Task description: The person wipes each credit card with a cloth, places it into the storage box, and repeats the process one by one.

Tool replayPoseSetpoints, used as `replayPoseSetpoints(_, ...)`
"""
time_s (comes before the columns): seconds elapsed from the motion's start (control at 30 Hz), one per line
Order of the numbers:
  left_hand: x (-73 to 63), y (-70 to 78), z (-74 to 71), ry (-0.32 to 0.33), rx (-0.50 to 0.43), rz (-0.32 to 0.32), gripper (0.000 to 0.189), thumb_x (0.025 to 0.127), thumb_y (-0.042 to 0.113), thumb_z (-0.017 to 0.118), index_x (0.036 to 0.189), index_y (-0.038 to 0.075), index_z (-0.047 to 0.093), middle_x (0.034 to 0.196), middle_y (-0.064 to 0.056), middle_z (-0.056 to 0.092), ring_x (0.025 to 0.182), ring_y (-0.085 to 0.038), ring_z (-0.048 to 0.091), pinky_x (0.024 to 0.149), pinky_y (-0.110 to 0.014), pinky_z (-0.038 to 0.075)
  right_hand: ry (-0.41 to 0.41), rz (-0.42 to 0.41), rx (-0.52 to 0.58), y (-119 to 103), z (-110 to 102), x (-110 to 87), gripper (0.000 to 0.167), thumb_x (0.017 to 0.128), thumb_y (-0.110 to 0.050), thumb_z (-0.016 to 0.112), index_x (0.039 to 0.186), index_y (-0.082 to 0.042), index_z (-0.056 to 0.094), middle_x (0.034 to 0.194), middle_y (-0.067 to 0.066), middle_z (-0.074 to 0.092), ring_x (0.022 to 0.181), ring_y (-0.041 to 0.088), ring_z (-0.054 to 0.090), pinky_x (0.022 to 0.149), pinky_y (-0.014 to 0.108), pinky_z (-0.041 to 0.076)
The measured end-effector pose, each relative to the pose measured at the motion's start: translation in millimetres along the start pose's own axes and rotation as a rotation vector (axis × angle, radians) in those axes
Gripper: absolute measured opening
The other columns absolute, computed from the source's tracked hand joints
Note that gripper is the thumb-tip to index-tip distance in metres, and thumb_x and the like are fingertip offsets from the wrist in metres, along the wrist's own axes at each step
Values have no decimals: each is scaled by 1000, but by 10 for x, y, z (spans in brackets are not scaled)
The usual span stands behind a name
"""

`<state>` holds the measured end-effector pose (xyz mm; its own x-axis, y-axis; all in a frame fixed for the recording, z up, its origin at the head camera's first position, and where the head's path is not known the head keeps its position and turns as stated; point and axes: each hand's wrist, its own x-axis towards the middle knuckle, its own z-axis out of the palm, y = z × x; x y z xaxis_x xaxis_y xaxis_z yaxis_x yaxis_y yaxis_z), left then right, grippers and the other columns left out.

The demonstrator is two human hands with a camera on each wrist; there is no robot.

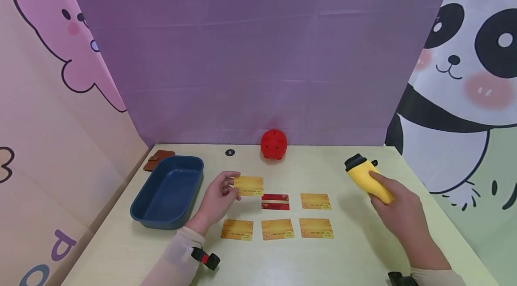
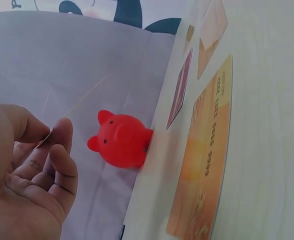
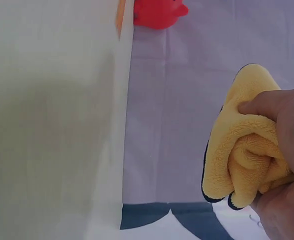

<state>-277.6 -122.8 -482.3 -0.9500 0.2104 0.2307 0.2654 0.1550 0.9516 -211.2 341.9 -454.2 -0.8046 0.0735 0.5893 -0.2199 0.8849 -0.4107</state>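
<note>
Pinched between the thumb and fingers of my left hand [image 1: 218, 197] is a gold bank card [image 1: 249, 186], raised over the table; the left wrist view catches that card nearly edge-on. Below and to its right lie a red card [image 1: 275, 202] with a pale stripe and another gold card [image 1: 316, 201]. A front row holds three more gold cards: left [image 1: 237, 230], middle [image 1: 278, 229] and right [image 1: 317, 228]. On the right, my right hand [image 1: 400, 210] grips a folded yellow towel [image 3: 222, 150] with dark edging, held above the table.
A blue tray [image 1: 196, 167] stands left of my left hand, with a brown wallet [image 1: 159, 159] behind it. At the back of the table [image 1: 355, 259] are a small black disc [image 1: 230, 152] and a red piggy bank [image 1: 273, 144]. A purple cloth [image 1: 258, 52] hangs behind.
</note>
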Motion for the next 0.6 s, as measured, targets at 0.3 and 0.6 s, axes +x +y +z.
replayPoseSetpoints(0.3,-53,22,97,-13,-63,-2,41,103,-4,58,138,17,57,102,-12,62,85,-27,72,84,-48,62,47,-58,63,-289,132,60,64,81,3,81,140,-18,68,122,15,72,98,36,67,77,37,50)
replayPoseSetpoints(0.6,-84,16,158,-16,-62,4,38,103,-4,58,137,12,57,101,-11,64,86,-26,72,86,-53,60,79,-112,141,-490,245,92,63,80,5,85,138,-17,70,120,11,73,97,33,68,83,11,41)
